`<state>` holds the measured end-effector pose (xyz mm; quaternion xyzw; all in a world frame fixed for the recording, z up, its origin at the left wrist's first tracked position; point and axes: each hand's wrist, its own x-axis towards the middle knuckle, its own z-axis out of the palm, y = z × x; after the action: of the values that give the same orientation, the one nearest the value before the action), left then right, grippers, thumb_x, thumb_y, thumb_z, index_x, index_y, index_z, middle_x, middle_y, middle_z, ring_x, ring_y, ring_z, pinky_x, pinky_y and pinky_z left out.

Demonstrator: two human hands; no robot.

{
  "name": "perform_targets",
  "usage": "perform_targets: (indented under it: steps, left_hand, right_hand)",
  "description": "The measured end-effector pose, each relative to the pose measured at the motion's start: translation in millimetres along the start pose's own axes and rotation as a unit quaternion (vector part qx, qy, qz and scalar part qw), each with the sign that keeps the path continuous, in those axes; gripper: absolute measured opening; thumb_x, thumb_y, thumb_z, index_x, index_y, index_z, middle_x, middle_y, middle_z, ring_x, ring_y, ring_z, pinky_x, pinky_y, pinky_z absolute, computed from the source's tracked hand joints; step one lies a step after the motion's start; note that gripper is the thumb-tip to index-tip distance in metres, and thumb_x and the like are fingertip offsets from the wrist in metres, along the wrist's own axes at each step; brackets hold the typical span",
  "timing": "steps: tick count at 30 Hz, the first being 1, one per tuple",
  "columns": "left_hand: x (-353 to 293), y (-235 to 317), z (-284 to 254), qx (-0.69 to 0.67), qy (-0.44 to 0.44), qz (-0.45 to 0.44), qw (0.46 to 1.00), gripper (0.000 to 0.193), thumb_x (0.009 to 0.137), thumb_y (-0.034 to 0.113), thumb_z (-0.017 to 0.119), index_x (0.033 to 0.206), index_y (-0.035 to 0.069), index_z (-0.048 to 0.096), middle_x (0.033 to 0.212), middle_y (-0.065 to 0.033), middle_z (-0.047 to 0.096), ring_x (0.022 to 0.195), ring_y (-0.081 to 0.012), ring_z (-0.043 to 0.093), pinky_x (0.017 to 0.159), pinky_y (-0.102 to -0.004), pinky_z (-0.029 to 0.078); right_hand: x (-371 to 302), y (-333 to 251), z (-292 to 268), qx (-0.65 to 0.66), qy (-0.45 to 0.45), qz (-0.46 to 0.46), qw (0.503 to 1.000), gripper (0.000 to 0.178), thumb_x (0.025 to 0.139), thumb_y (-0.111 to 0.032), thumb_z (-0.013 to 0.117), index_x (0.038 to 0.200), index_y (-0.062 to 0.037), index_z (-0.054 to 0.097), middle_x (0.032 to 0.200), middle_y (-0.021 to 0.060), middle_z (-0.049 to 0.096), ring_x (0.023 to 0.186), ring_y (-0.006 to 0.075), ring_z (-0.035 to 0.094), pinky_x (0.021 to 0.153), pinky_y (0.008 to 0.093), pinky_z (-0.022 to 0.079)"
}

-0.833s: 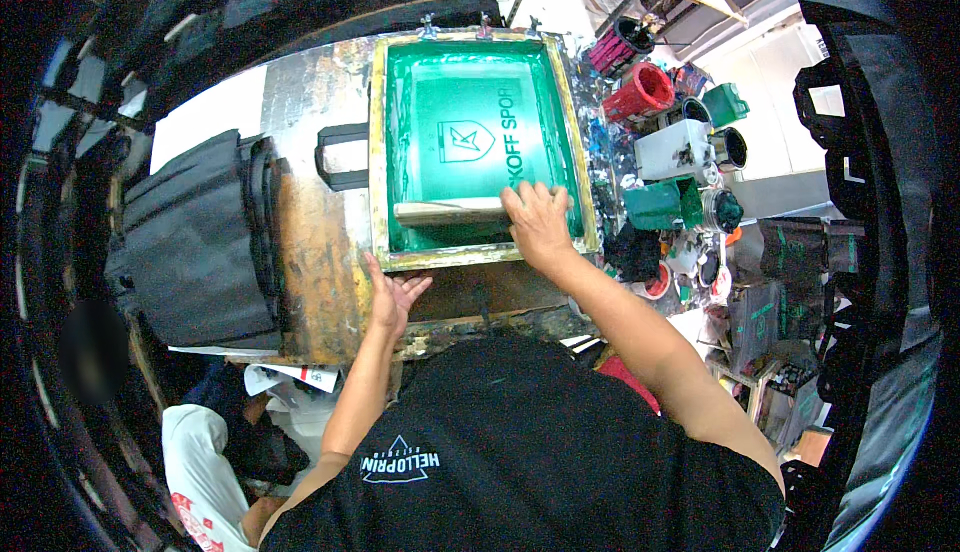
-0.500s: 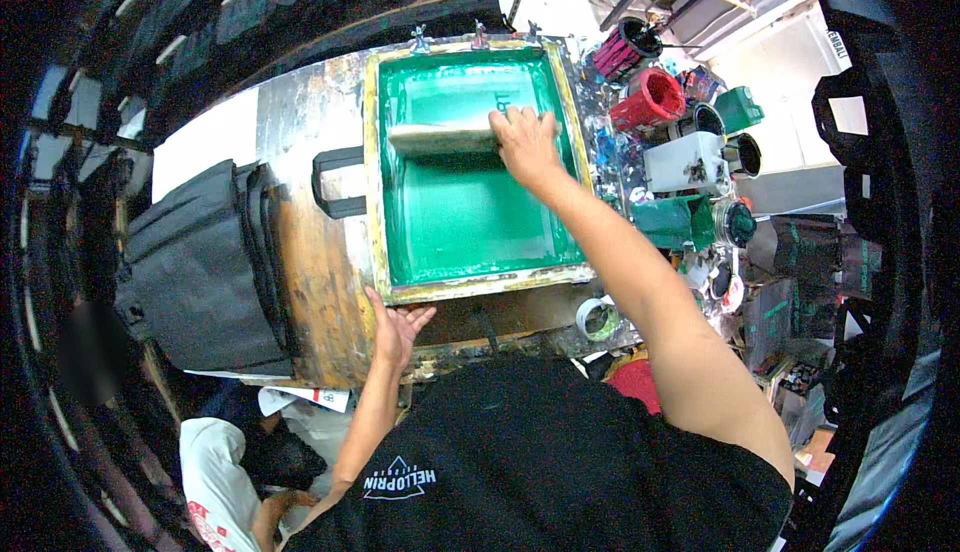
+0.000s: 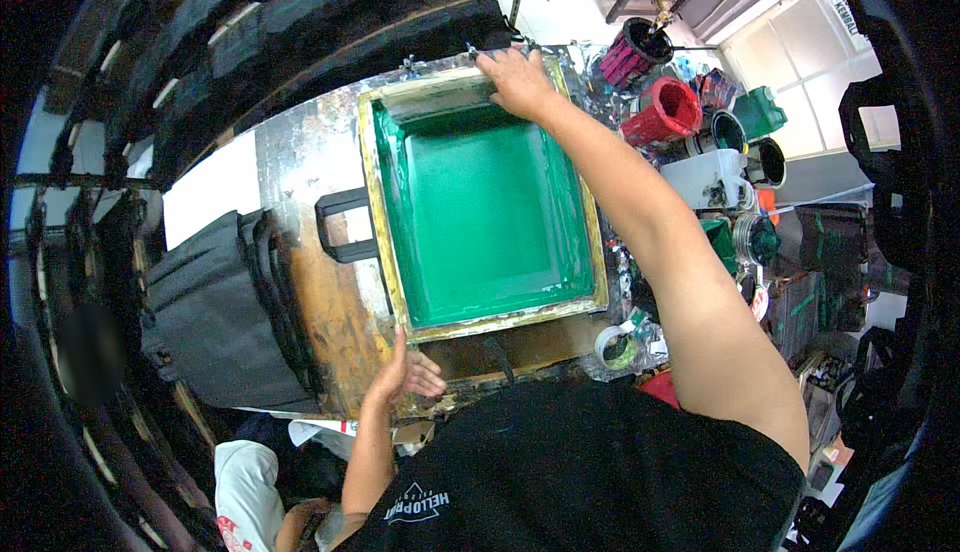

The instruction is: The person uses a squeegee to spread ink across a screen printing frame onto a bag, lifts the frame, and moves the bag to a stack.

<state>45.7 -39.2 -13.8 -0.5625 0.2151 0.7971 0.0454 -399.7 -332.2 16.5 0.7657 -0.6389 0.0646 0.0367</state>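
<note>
A wooden-framed printing screen (image 3: 500, 320) lies on the worktable, its mesh coated with green ink (image 3: 480, 222). At its far end a squeegee (image 3: 432, 102) stands across the mesh, leaning against the far rim. My right hand (image 3: 518, 84) grips the squeegee's right end, fingers curled over the top; the fingertips are partly hidden. By the near left corner of the frame, my left hand (image 3: 408, 372) is open, thumb up at the corner and fingers stretched out, holding nothing. A black bag handle (image 3: 328, 227) sticks out from under the screen's left side.
Left of the screen lies a stack of black bags (image 3: 225, 317). Ink pots, including a red one (image 3: 660, 112), and a white jug (image 3: 705, 180) crowd the right side, with a tape roll (image 3: 614, 348) nearer. Another person's pale sleeve (image 3: 245, 492) shows at lower left.
My right hand has pushed the squeegee from mid-screen to the far end. My left hand stays open by the near left corner. The whole view has shifted slightly.
</note>
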Motion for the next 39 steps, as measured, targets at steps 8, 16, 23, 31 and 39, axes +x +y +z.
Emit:
perform_targets:
  steps: [8,16,23,31,39]
  left_hand:
    - [-3,217,40,0.353,0.342,0.526,0.694,0.040,0.091,0.040,0.077,0.095,0.001,0.071,0.072,-0.0088,0.064,0.066,-0.0177,0.059,0.063,-0.0341,0.048]
    - [92,381,66,0.651,0.453,0.477,0.378,0.078,0.087,0.072,0.063,0.110,-0.002,0.070,0.111,-0.0201,0.067,0.111,-0.0377,0.060,0.095,-0.0513,0.046]
    - [114,374,65,0.653,0.450,0.473,0.384,0.076,0.082,0.078,0.060,0.084,0.002,0.069,0.088,-0.0169,0.070,0.086,-0.0352,0.070,0.076,-0.0439,0.055]
    - [99,310,66,0.645,0.451,0.494,0.369,0.072,0.078,0.077,0.066,0.073,0.005,0.066,0.074,-0.0134,0.065,0.070,-0.0331,0.067,0.063,-0.0427,0.054]
    - [69,217,77,0.634,0.439,0.503,0.390,0.070,0.077,0.076,0.067,0.075,0.006,0.066,0.073,-0.0104,0.062,0.069,-0.0298,0.065,0.063,-0.0420,0.050]
  right_hand:
    - [-6,-9,20,-0.070,0.114,0.022,0.991,0.052,0.082,-0.014,0.073,0.131,-0.0179,0.056,0.115,0.0055,0.061,0.113,0.0273,0.058,0.094,0.0542,0.041]
    - [-22,-17,40,-0.055,0.164,-0.003,0.985,0.033,0.088,-0.017,0.061,0.120,-0.0195,0.062,0.106,0.0040,0.065,0.105,0.0232,0.063,0.086,0.0464,0.045]
    - [-33,-15,30,-0.105,0.124,-0.019,0.987,0.031,0.090,-0.017,0.060,0.121,-0.0224,0.060,0.098,0.0015,0.059,0.095,0.0205,0.060,0.078,0.0392,0.041]
    - [-91,-48,19,-0.089,0.085,-0.026,0.992,0.031,0.090,-0.017,0.060,0.120,-0.0221,0.060,0.098,0.0014,0.058,0.098,0.0205,0.060,0.078,0.0397,0.041]
    - [-175,-93,0,-0.084,0.038,-0.032,0.995,0.032,0.090,-0.020,0.059,0.122,-0.0223,0.063,0.100,0.0034,0.061,0.094,0.0231,0.061,0.079,0.0430,0.042]
